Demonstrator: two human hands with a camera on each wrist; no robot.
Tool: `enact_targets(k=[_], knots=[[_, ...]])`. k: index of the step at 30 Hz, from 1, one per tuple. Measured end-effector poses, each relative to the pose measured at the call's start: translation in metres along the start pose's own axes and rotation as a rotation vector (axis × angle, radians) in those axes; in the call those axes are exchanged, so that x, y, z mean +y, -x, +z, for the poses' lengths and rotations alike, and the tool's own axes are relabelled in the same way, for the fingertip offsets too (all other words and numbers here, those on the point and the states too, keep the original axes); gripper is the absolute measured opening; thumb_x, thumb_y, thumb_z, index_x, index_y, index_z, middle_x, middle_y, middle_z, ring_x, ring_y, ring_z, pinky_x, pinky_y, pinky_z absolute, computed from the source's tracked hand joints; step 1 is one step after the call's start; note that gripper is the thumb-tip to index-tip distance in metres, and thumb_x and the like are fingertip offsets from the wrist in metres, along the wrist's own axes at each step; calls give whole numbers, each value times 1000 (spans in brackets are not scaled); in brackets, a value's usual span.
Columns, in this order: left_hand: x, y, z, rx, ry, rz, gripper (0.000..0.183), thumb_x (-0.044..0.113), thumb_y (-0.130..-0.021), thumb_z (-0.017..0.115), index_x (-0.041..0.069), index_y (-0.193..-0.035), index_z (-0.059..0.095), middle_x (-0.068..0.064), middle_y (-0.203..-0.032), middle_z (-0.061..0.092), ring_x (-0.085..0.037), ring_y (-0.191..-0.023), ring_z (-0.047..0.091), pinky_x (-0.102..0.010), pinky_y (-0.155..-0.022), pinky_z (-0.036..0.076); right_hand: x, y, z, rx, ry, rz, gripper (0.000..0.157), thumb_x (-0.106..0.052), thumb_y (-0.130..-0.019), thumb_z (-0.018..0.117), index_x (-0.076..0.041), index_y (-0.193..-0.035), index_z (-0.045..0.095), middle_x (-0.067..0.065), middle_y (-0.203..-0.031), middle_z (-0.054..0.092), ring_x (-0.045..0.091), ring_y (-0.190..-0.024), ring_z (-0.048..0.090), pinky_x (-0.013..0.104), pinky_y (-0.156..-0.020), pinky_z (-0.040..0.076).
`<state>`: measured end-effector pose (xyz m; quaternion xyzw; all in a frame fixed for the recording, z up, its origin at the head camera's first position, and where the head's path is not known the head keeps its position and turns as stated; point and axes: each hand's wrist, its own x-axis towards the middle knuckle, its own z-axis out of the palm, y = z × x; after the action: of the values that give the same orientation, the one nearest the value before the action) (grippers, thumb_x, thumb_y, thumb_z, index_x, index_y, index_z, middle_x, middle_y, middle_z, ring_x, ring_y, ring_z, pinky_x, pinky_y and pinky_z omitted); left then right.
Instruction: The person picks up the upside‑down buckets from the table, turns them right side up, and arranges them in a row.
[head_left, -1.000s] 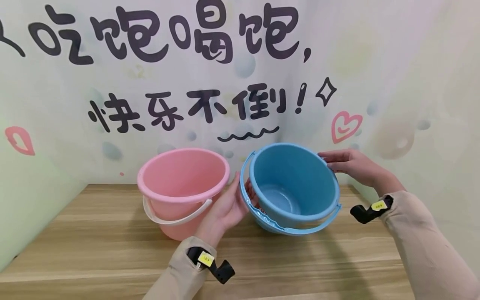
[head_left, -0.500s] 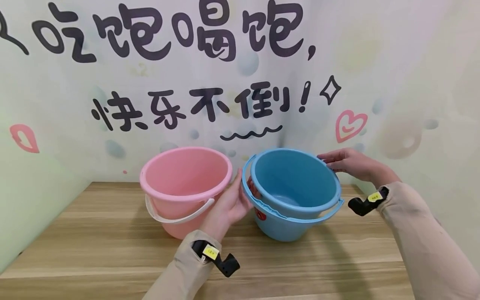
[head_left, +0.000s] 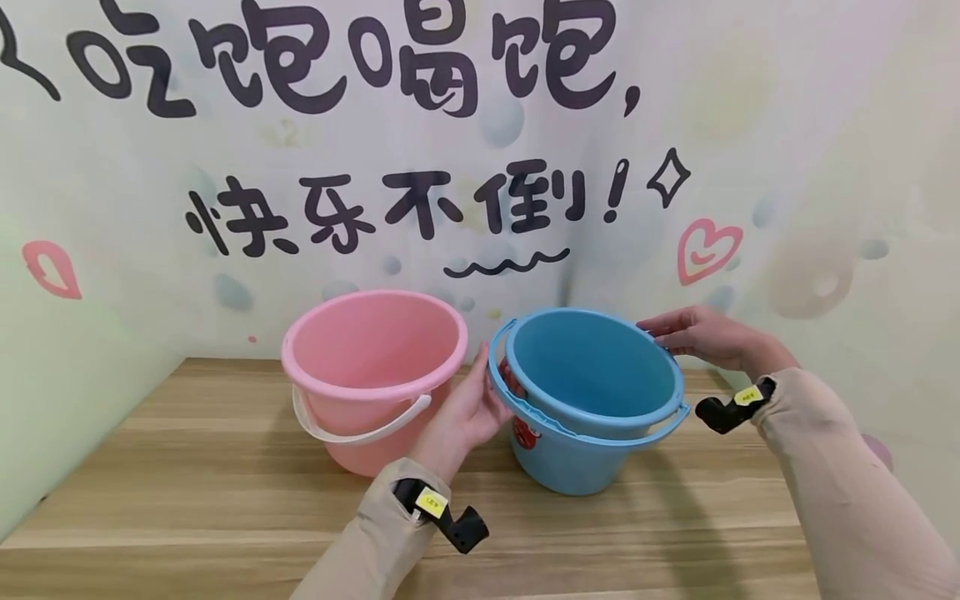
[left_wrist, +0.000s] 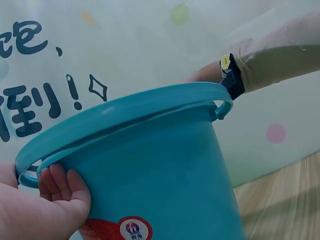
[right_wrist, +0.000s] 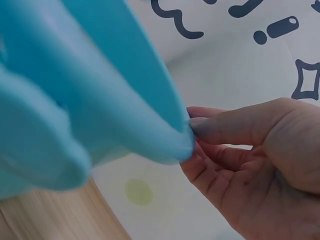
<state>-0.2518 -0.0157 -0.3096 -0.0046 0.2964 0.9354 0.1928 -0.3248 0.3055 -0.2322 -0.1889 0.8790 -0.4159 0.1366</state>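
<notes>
A blue bucket (head_left: 573, 458) with a blue handle (head_left: 551, 425) is at the right of the table, tipped slightly towards me. My left hand (head_left: 468, 408) holds its left side, fingers under the rim by the handle; the left wrist view shows the fingertips (left_wrist: 59, 182) against the outer wall above a red label (left_wrist: 135, 227). At the far right, my right hand (head_left: 697, 333) grips the rim, thumb (right_wrist: 220, 127) at its edge and fingers below. Left of the blue bucket stands an upright pink bucket (head_left: 371, 392), its white handle (head_left: 367, 435) hanging down in front.
Both buckets are on a wood-grain table (head_left: 225, 508). Right behind it is a pale wall hanging (head_left: 420, 275) with large dark characters and a pink heart. The pink bucket is close to my left forearm (head_left: 367, 533).
The blue bucket has tipped back more upright and come lower, so its inside floor has gone from sight and the red label shows. Both hands stay on it; the head view shifts slightly.
</notes>
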Motion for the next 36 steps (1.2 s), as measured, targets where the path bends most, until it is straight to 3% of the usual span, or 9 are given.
enact_targets(k=[4, 7, 11, 16, 21, 28, 36], knots=[[0, -2, -2, -24, -27, 10, 47, 46, -93, 43, 20, -133, 47, -5, -140, 41, -17, -120, 45, -32, -91, 43, 4, -1, 1, 16, 3, -3, 49, -10, -93, 54, 8, -135, 37, 27, -131, 44, 36, -110, 52, 39, -88, 45], [-1, -3, -4, -26, -43, 13, 49, 46, -93, 43, 18, -133, 47, -3, -127, 54, -13, -107, 53, -31, -92, 42, 6, -2, 3, 24, 4, -2, 48, -10, -93, 53, 7, -135, 36, 27, -130, 44, 36, -110, 52, 39, -88, 45], [-2, -5, -7, -19, -48, 9, 50, 47, -93, 43, 15, -131, 48, 3, -94, 61, -9, -85, 56, -28, -89, 44, 8, 0, 6, 31, -3, 4, 47, -10, -94, 52, 8, -135, 36, 27, -131, 44, 36, -110, 52, 39, -89, 45], [-5, -7, -12, -13, -42, 1, 41, 49, -91, 45, 12, -106, 56, 4, -79, 56, -8, -77, 54, -23, -81, 46, 11, 0, 7, 41, -9, -5, 46, -11, -94, 51, 9, -134, 37, 28, -129, 45, 34, -108, 53, 35, -86, 47], [-9, -9, -21, 23, -33, -14, 36, 48, -89, 50, 13, -85, 55, 3, -76, 55, -8, -76, 52, -21, -78, 45, 13, 1, 7, 57, -7, -15, 46, -12, -95, 51, 9, -133, 38, 29, -127, 46, 33, -107, 54, 34, -84, 48], [-13, -12, -32, 78, -11, 0, 29, 42, -91, 51, 13, -91, 52, 0, -82, 50, -11, -78, 48, -21, -74, 41, 13, 0, 8, 84, 3, -9, 47, -16, -94, 52, 9, -132, 39, 29, -127, 46, 35, -108, 53, 36, -85, 48], [-19, -21, -40, 139, -84, 51, 28, 39, -90, 53, 14, -80, 56, -3, -83, 46, -15, -84, 44, -24, -75, 37, 12, 1, 9, 106, 8, -13, 50, -18, -93, 55, 7, -133, 40, 26, -127, 48, 34, -107, 55, 40, -87, 46]])
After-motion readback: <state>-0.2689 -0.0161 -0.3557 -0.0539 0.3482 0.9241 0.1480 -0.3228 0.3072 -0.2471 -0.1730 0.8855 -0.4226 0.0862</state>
